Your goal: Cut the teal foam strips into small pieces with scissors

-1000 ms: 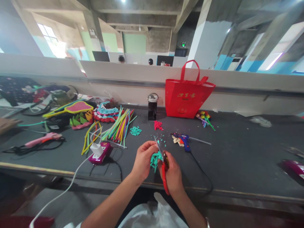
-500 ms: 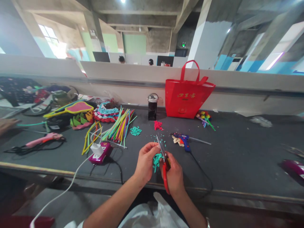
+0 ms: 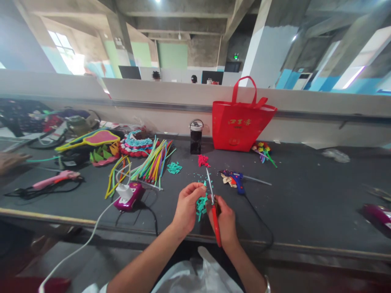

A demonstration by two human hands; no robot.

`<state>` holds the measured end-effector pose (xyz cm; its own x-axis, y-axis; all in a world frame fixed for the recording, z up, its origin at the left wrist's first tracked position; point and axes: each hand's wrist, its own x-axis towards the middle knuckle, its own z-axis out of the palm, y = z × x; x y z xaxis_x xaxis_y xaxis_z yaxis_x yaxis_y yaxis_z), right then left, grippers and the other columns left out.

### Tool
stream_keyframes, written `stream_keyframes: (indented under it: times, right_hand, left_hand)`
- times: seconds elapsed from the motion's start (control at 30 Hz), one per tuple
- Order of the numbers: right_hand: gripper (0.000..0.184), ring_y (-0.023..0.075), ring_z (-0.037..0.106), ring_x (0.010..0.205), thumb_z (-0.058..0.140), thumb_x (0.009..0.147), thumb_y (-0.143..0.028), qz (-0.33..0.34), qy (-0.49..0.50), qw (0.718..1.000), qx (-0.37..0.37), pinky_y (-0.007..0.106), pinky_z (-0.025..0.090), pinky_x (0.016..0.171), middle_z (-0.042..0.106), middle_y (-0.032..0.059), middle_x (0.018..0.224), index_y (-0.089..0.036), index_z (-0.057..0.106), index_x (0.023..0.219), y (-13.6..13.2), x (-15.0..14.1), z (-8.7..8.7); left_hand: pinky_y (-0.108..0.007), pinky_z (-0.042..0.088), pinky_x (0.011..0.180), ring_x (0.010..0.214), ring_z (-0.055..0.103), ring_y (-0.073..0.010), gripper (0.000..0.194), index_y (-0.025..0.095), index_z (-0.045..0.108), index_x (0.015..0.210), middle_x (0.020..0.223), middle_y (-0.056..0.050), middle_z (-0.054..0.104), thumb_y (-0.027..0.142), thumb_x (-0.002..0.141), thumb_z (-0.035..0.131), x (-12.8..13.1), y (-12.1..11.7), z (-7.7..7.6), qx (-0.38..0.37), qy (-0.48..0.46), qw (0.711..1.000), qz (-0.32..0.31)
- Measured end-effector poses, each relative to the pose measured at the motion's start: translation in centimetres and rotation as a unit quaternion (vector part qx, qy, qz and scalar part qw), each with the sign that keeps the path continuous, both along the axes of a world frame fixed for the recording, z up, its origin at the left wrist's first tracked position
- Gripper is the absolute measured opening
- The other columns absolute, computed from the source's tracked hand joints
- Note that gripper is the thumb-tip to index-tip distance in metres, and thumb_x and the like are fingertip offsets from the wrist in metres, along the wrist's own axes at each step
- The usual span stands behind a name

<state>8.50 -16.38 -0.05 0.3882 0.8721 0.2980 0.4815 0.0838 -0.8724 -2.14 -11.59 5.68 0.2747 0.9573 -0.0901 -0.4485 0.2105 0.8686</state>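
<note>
My left hand point(image 3: 187, 206) pinches a small bunch of teal pipe-cleaner pieces point(image 3: 201, 204) above the near edge of the dark table point(image 3: 305, 195). My right hand point(image 3: 225, 221) grips red-handled scissors point(image 3: 214, 211), their blades pointing up and away beside the teal bunch. Small teal scraps point(image 3: 200, 178) lie on the table just beyond my hands. A white plastic bag point(image 3: 195, 276) rests in my lap below.
A blue glue gun point(image 3: 236, 181) with a black cord lies right of my hands. A purple device point(image 3: 130, 196), coloured pipe cleaners point(image 3: 152, 160), a dark bottle point(image 3: 196, 137) and a red tote bag point(image 3: 240, 122) stand farther back. Another person's hand point(image 3: 10, 159) shows at far left.
Both hands have shifted slightly right. The scissors have turned more upright, their blades now pointing nearly straight away beside the teal bunch.
</note>
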Motion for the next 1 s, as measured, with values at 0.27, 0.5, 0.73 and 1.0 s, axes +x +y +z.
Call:
stream_keyframes:
  times: [0.27,0.5,0.73,1.0]
  right_hand:
    - [0.043,0.013,0.059,0.06,0.061,0.079,-0.042,0.053,0.189,0.98,0.015,0.022,0.051,0.053,0.063,-0.0005,0.075,-0.018,0.056,0.114,1.2,1.3,2.5]
    - [0.038,0.0136,0.062,0.065,0.06,0.078,-0.036,0.102,0.176,0.978,0.039,0.023,0.052,0.057,0.065,0.0002,0.08,-0.02,0.055,0.113,1.5,1.4,3.6]
    - [0.034,0.0095,0.053,0.051,0.058,0.078,-0.032,0.065,0.198,0.977,0.044,0.021,0.047,0.047,0.058,-0.0035,0.072,-0.019,0.054,0.109,1.7,1.8,3.1]
    - [0.037,0.0101,0.051,0.053,0.062,0.073,-0.03,0.067,0.22,0.972,0.038,0.021,0.046,0.049,0.058,-0.0037,0.07,-0.019,0.055,0.107,1.8,1.8,2.8]
  left_hand:
    - [-0.022,0.036,0.06,0.058,0.046,-0.0095,0.007,0.015,0.059,0.059,0.06,0.001,0.053,0.019,0.065,0.061,-0.7,0.5,-0.8,0.001,0.028,0.998,-0.062]
    - [-0.023,0.034,0.059,0.058,0.047,-0.0105,0.006,0.015,0.061,0.06,0.058,0.0,0.052,0.018,0.065,0.059,-0.8,0.6,-2.0,-0.009,0.064,0.993,-0.104]
    - [-0.023,0.033,0.057,0.055,0.046,-0.0108,0.007,0.015,0.062,0.061,0.054,0.002,0.051,0.02,0.065,0.061,-1.8,1.6,-2.8,0.007,0.129,0.988,-0.087]
    - [-0.022,0.037,0.062,0.064,0.05,-0.0125,0.012,0.016,0.068,0.069,0.066,0.0,0.06,0.028,0.068,0.069,-1.5,1.7,-1.9,0.162,0.227,0.96,-0.033]
